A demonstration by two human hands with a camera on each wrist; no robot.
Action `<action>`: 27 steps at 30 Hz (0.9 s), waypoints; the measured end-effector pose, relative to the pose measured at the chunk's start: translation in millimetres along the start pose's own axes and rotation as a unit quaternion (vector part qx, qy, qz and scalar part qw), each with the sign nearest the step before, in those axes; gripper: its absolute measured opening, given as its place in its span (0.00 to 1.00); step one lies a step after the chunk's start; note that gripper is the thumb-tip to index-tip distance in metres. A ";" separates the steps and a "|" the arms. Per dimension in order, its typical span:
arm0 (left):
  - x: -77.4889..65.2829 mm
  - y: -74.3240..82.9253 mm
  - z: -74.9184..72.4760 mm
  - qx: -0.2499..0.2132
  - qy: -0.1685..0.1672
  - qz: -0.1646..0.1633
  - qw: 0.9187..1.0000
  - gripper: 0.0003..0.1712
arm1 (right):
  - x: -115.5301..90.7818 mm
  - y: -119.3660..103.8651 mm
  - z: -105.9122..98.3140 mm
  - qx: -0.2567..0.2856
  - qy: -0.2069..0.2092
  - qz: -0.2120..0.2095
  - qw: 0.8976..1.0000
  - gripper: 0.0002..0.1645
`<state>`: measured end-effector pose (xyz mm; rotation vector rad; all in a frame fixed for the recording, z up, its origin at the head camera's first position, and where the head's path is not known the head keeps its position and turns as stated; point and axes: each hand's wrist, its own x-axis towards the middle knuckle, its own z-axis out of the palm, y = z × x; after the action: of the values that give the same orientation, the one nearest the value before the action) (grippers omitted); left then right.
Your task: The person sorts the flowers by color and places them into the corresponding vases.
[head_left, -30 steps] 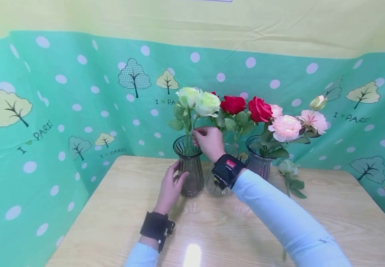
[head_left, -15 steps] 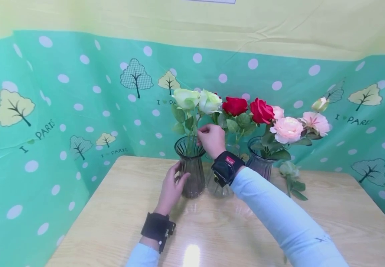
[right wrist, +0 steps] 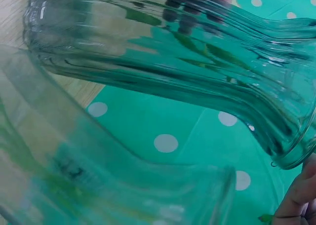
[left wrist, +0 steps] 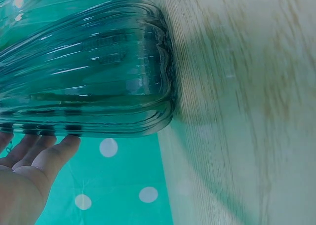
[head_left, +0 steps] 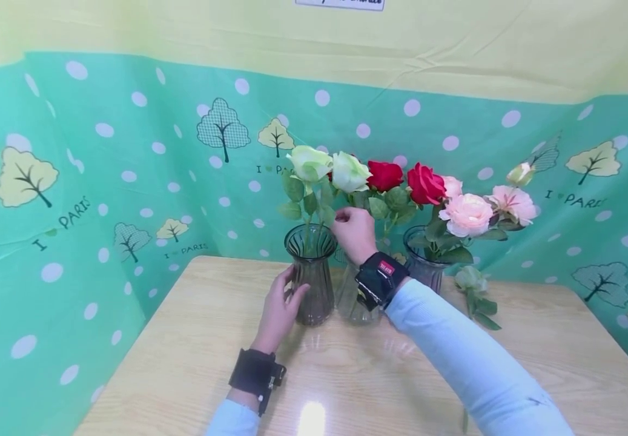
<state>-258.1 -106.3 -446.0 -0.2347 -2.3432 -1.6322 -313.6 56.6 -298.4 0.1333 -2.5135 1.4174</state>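
In the head view my left hand holds the side of a dark fluted glass vase, thumb toward the front. The left wrist view shows fingertips against that vase's wall. Just over its rim, my right hand has its thumb and fingers pinched together at the stem of a pale green-white rose; the exact pinch point is hidden. Another pale rose stands in the same vase, leaves above the rim. In the right wrist view, curled right fingers sit beside the vase mouth.
A clear glass vase with red roses stands close by on the right, partly behind the right arm. Farther right is a dark vase of pink flowers. A loose pale rose lies on the wooden table.
The right hand has shifted slightly right and down, and the pale rose heads have swayed, ending a little to the right. The left hand has stayed at the vase.
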 end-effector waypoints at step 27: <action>0.0 -2.2 -0.8 -0.003 0.000 0.005 1.000 0.38 | -61.9 49.0 -50.2 0.077 -0.015 0.030 0.996 0.14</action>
<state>-258.7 -107.9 -447.8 -0.2480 -2.3330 -1.6344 -255.1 122.2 -330.4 0.1087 -2.4497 1.6463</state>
